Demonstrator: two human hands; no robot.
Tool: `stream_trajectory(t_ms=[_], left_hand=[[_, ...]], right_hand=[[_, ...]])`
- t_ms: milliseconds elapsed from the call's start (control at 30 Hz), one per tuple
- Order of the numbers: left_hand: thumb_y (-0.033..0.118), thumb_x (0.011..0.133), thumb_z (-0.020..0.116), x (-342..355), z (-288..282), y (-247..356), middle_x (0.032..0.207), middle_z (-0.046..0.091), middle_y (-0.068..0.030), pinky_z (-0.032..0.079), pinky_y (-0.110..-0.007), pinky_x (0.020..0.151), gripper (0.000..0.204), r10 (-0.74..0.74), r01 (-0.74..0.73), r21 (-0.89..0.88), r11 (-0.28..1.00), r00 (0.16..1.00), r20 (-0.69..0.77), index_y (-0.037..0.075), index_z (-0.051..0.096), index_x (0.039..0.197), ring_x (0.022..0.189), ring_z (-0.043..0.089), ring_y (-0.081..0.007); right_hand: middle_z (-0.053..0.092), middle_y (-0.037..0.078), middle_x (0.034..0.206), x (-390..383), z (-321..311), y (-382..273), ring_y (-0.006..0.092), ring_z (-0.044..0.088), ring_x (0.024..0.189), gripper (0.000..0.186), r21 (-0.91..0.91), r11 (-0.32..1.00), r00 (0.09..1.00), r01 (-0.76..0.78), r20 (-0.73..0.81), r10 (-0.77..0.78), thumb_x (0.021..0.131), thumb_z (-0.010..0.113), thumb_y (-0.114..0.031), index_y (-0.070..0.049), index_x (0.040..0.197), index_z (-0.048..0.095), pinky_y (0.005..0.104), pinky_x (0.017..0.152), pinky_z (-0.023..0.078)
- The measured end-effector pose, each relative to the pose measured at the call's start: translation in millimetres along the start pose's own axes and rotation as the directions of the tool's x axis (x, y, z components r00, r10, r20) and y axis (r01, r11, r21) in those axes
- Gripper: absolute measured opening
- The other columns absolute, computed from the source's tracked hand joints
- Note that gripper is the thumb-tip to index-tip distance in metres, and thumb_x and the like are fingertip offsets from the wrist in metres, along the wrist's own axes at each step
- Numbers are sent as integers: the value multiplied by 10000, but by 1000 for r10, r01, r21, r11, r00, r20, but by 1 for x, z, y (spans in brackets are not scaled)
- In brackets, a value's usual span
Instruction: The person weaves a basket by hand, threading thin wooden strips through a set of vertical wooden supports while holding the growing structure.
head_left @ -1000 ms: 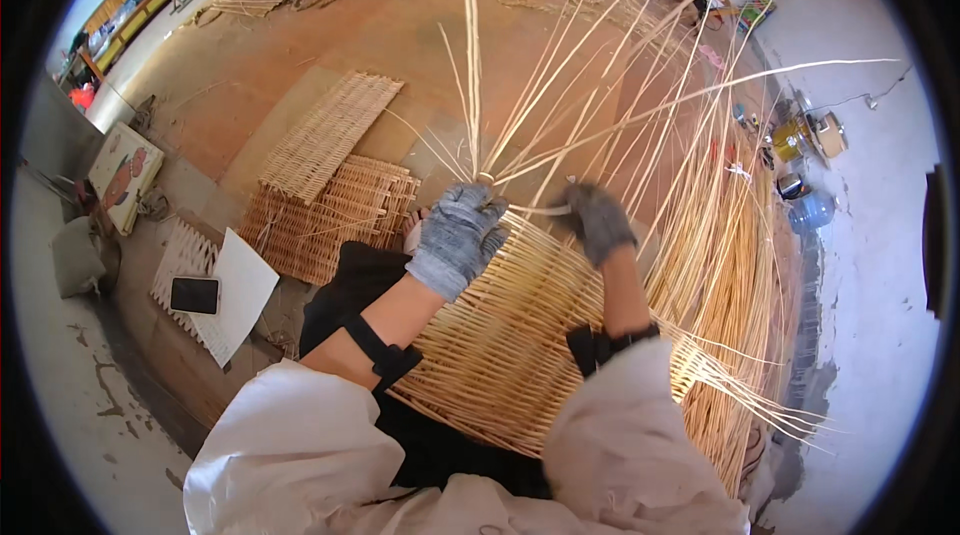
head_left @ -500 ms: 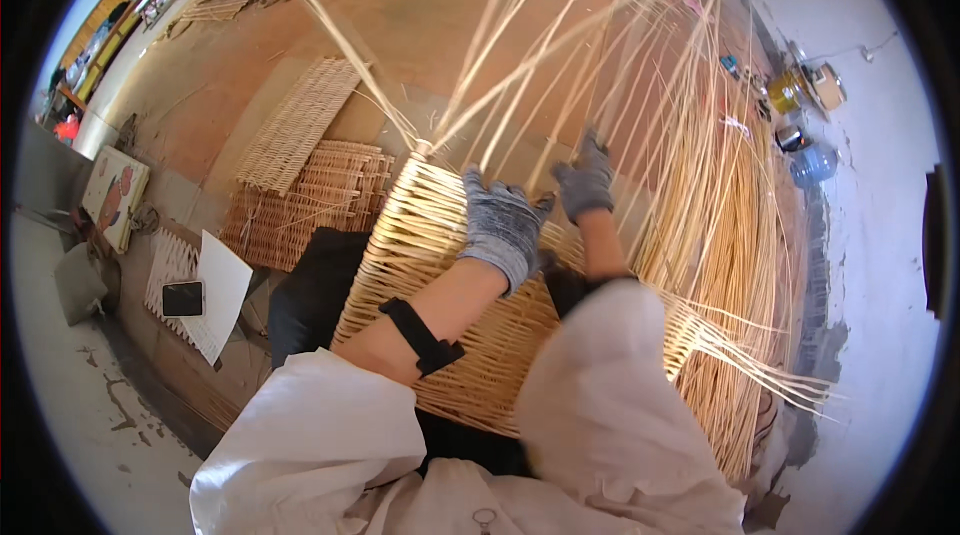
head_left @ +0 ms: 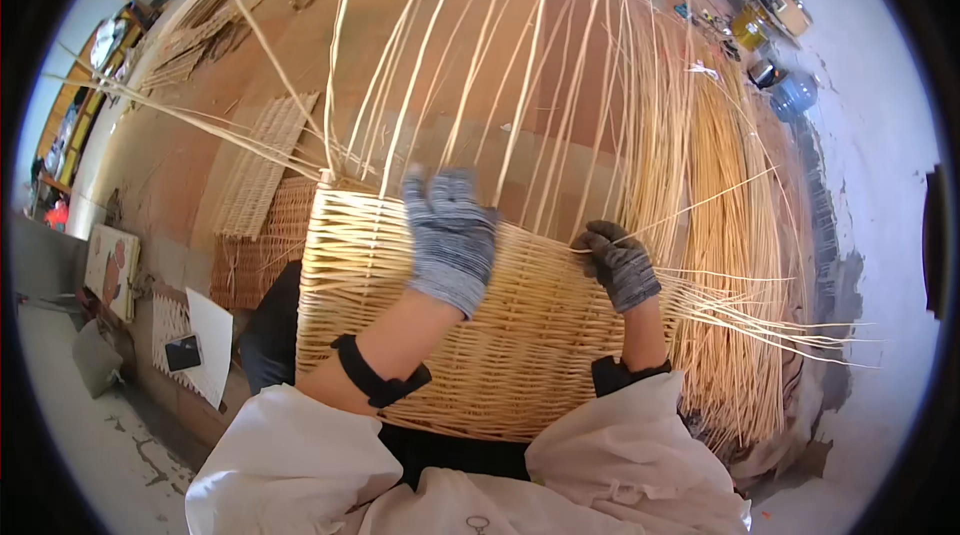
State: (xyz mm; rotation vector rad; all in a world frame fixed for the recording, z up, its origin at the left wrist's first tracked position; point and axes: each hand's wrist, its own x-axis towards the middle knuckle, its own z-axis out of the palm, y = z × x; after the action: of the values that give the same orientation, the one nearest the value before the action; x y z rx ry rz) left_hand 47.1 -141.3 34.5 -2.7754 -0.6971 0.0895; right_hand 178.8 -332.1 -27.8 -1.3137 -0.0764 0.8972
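Workshop interior, reddish-brown floor (head_left: 470,65) filling the upper centre of the frame, pale plastered wall (head_left: 880,165) along the right edge.

Woven wicker panel (head_left: 520,335): centre to lower centre of frame, lying across the person's lap, close horizontal weave, pale yellow. Loose upright stakes (head_left: 520,85) rise from its top edge and fan toward the upper frame; several bend off to the upper left.

Left hand (head_left: 450,235), grey knitted glove: lies flat on the top edge of the panel, centre frame, fingers extended and together, grip released, palm pressing on the weave. Black band on the left wrist.

Right hand (head_left: 620,265), darker grey glove: right of centre, at the panel's top edge, grip clenched on a thin wicker strand (head_left: 700,207) that runs off to the right. White sleeves enter from the lower edge.

Bundle of long straw-coloured rods (head_left: 740,235): just right of the panel, running from upper right down to lower right, ends splayed toward the right edge.

Left of the panel: stack of finished woven mats (head_left: 260,185), darker ones beneath. Lower left: white sheet (head_left: 210,340) with a dark phone (head_left: 183,352) beside it. Upper left: more flat wicker pieces (head_left: 200,30) on the floor.

Upper right by the wall: yellow container (head_left: 750,27) and blue container (head_left: 795,95), details too small to tell
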Motion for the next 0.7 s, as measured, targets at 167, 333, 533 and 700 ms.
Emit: stream_trajectory(t_ms=[167, 333, 533, 700], left_hand=[[504, 747, 521, 23, -20, 71, 1176, 481, -110, 197, -485, 962, 506, 344, -168, -424, 890, 857, 383, 229, 475, 1169, 1146, 399, -259], [523, 748, 512, 13, -4, 68, 1177, 479, -92, 222, -503, 935, 558, 314, -237, -248, 939, 887, 340, 240, 434, 1223, 1133, 403, -274], [493, 744, 528, 16, -28, 138, 1105, 534, -84, 279, -433, 899, 650, 523, -351, -489, 798, 807, 275, 161, 357, 1275, 1053, 484, -246], [486, 721, 566, 17, -1, 139, 1114, 517, -116, 259, -465, 936, 676, 382, -280, -367, 887, 892, 240, 169, 346, 1275, 1040, 485, -260]], right_hand=[[583, 116, 881, 65, 11, -20, 212, 569, 686, 358, -912, -2, 519, 409, 235, -822, 781, 548, -56, -17, 1127, 466, 282, 653, 481], [559, 50, 683, 2, -25, 8, 195, 549, 618, 364, 122, 861, 721, 495, -610, -328, 794, 535, -109, -66, 1146, 454, 461, 607, 490], [463, 194, 1159, 29, -58, -35, 263, 475, 1065, 478, -982, 149, 793, 114, -1, -610, 799, 525, -71, -24, 1244, 358, 324, 882, 406], [436, 202, 1212, 1, -43, -37, 283, 456, 1101, 536, -833, 544, 675, 100, -345, -652, 790, 574, -206, -26, 1247, 360, 371, 883, 413]])
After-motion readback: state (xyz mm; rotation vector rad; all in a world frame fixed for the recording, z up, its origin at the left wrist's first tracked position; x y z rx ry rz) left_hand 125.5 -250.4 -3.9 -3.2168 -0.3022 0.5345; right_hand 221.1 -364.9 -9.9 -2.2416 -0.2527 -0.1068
